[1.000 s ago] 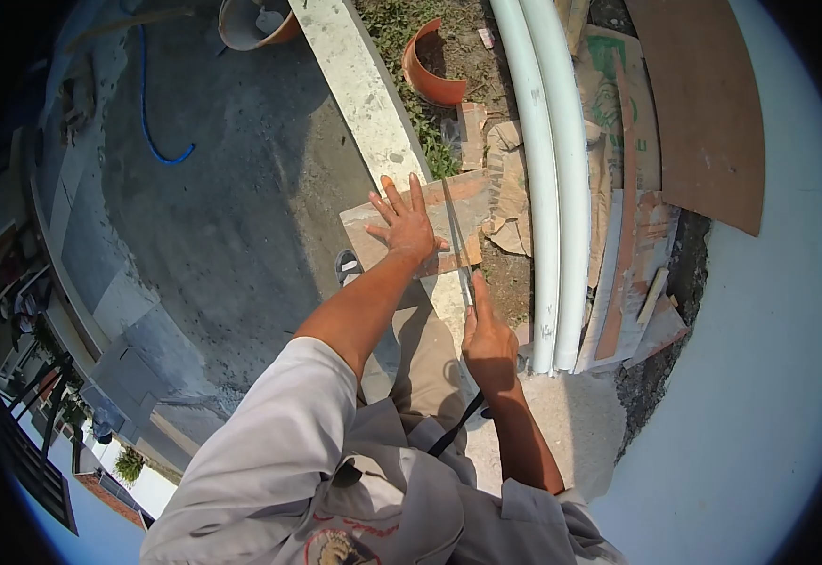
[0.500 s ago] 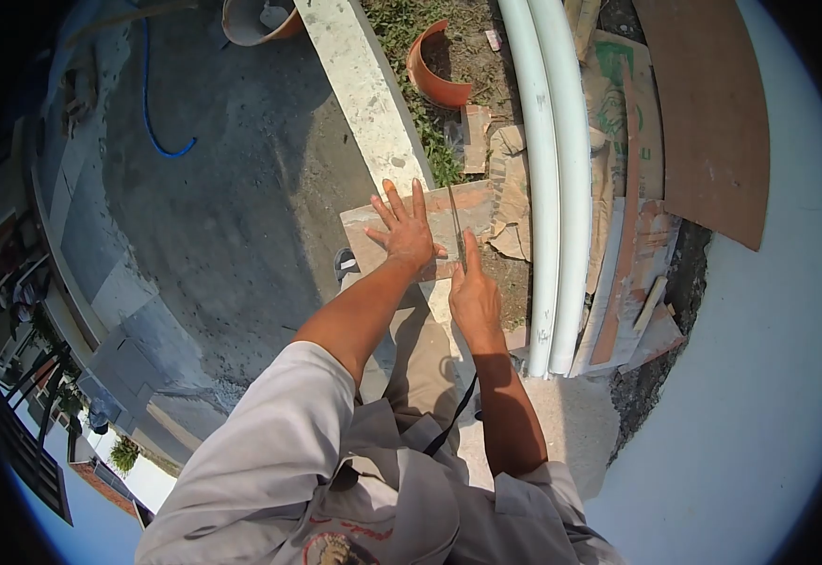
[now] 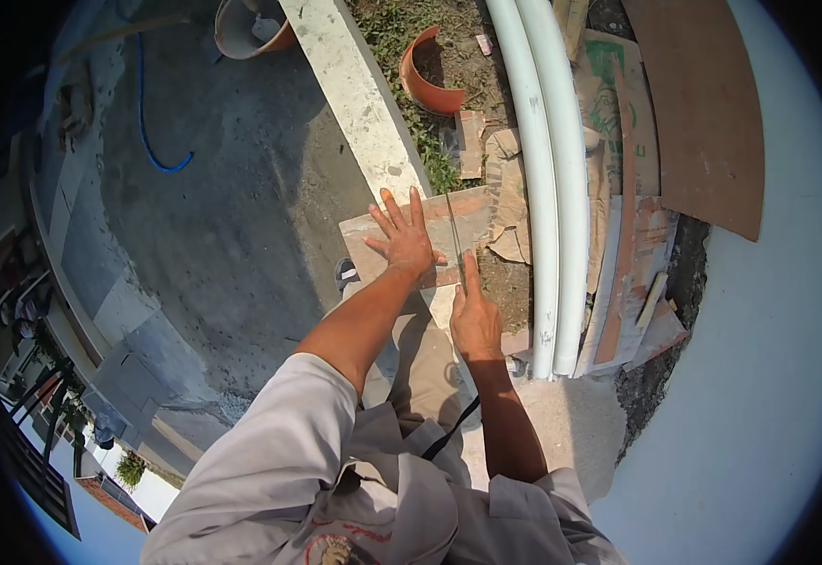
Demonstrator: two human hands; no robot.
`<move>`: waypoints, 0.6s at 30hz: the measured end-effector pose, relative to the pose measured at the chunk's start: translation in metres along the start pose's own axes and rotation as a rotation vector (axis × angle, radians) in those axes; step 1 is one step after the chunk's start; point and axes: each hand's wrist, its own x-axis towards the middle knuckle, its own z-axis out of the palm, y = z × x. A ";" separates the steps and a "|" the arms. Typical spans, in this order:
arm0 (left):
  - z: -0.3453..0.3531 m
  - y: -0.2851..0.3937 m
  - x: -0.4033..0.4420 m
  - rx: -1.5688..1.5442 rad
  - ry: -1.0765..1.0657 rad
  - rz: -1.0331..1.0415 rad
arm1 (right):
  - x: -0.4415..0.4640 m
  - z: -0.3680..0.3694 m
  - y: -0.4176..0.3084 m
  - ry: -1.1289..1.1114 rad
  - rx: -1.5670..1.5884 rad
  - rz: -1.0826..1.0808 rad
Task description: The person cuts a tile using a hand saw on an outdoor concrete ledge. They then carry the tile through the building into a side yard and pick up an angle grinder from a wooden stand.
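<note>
My left hand lies flat with fingers spread on a mortar-stained board. The board rests across a pale concrete curb. Just right of that hand, a thin saw blade, seen edge-on, runs over the board. My right hand is closed round the saw's handle, which the fingers hide, with the index finger stretched along the blade. How deep the blade sits in the board I cannot tell.
Two white pipes run along the right, beside stained boards and a brown sheet. Crumpled paper and a curved orange pipe piece lie on the soil. A bucket and blue hose are at the upper left.
My right hand has drawn back toward my body with the saw. My left hand stays flat on the board, and the view has shifted slightly.
</note>
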 end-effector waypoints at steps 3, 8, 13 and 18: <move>0.007 -0.002 -0.002 -0.029 -0.006 0.006 | -0.107 0.005 0.040 0.027 0.052 -0.016; 0.012 -0.005 0.000 -0.028 0.029 0.013 | -0.017 0.023 0.033 -0.011 0.049 0.039; 0.012 -0.002 0.002 -0.041 0.041 0.011 | -0.024 0.013 0.023 0.027 0.069 0.031; 0.013 -0.004 0.000 -0.017 0.002 0.004 | -0.148 -0.007 0.047 0.067 0.147 0.050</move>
